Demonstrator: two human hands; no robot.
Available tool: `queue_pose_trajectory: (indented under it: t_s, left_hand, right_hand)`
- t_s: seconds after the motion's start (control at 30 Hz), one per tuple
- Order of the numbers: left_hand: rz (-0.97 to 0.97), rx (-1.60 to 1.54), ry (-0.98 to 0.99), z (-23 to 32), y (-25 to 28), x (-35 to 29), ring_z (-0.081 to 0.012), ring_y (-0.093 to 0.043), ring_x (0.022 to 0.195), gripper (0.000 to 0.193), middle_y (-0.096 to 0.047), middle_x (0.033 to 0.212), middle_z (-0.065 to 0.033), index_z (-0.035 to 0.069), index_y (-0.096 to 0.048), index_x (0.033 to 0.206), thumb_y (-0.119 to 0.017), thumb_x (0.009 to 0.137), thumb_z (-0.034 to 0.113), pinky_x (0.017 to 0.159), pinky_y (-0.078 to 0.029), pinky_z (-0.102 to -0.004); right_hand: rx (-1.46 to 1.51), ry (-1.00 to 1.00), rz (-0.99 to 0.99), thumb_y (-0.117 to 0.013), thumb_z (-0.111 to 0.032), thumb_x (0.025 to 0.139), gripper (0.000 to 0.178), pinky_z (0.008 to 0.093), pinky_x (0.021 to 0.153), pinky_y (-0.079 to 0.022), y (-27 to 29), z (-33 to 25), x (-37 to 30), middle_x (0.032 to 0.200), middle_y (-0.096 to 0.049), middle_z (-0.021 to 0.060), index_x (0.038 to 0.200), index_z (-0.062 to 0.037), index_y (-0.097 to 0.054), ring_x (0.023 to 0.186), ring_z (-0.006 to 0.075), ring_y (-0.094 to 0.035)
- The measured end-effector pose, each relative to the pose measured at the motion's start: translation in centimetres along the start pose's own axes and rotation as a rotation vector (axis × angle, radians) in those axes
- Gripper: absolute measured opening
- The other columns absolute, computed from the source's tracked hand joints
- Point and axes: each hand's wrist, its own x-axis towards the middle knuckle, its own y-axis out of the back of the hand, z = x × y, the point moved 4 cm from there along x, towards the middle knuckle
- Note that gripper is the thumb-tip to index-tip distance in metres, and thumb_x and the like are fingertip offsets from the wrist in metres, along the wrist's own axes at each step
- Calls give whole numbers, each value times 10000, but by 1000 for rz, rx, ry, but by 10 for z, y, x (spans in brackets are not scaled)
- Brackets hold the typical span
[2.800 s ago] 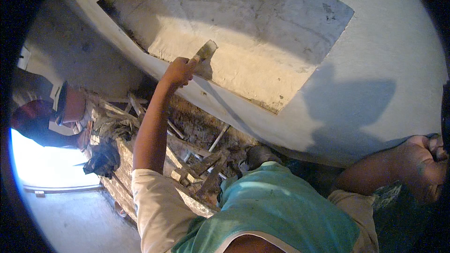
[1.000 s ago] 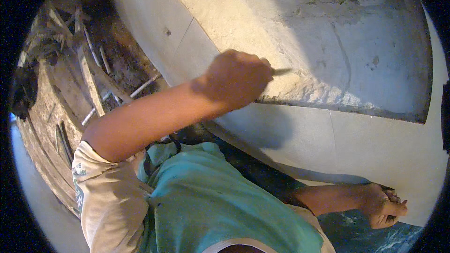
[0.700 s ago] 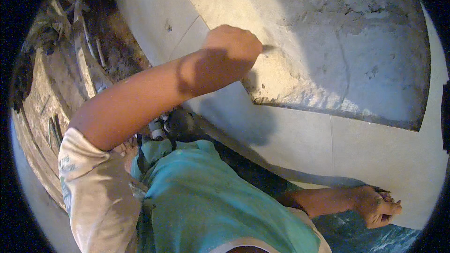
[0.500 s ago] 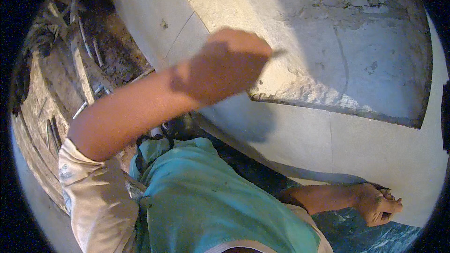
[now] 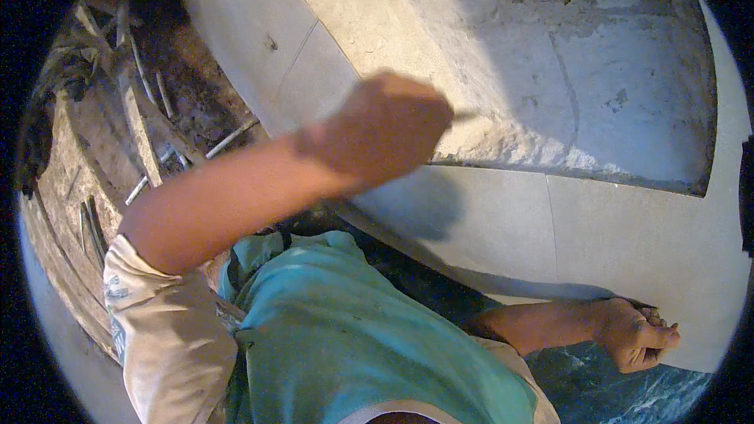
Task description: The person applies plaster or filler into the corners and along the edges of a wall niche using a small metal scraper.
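The person's left hand is wrapped around a thin, dark-bladed hand scraper, its fingers clamped on the handle, which the fist hides. The blurred blade tip juts out over the rough, cream-lit and grey plaster-like patch; whether it touches cannot be told. Smooth, pale grey rectangular tiles border this patch, with a dark shadow lying across them below the fist. The right hand is at the tiles' lower edge, beside a dark green, white-veined marbled surface; its fingers are curled together, and whether they enclose anything cannot be told. At the far left lie weathered brown wooden planks and slim, pale straight rods.
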Motion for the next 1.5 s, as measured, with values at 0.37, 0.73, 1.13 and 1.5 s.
queue_pose_trajectory:
  t_s: [0.37, 0.73, 1.13, 1.5]
  left_hand:
    - [-12, 179, 247, -40, 29, 14, -296, -641, 648, 163, -622, 689, -184, 33, -645, 698, -539, 707, 157, 562, -509, -400]
    - [-150, 373, 374, -89, 27, 19, -355, -626, 749, 214, -627, 790, -196, 24, -586, 859, -494, 798, 208, 653, -500, -460]
    - [-162, 200, 39, -26, 15, 3, -355, -624, 727, 172, -624, 763, -183, 36, -541, 896, -489, 785, 156, 600, -497, -460]
    - [53, 524, 533, -143, 83, 6, -357, -627, 758, 241, -632, 810, -197, 29, -605, 869, -469, 816, 222, 668, -503, -453]
  right_hand:
    - [64, -14, 56, -652, -155, 773, 217, 222, 369, -336, 0, 4, -1, 549, -515, 72, 715, 39, -574, 419, 110, -427]
    - [115, -37, 52, -623, -175, 812, 224, 223, 353, -299, 2, 14, 2, 547, -510, 75, 723, 22, -566, 387, 105, -368]
    - [112, -47, 89, -656, -163, 772, 246, 227, 376, -332, 4, 13, -1, 499, -461, 56, 723, 58, -559, 392, 117, -389]
    - [89, -89, 99, -649, -251, 798, 292, 213, 357, -277, 2, 10, -1, 509, -461, 56, 726, 22, -575, 381, 106, -349]
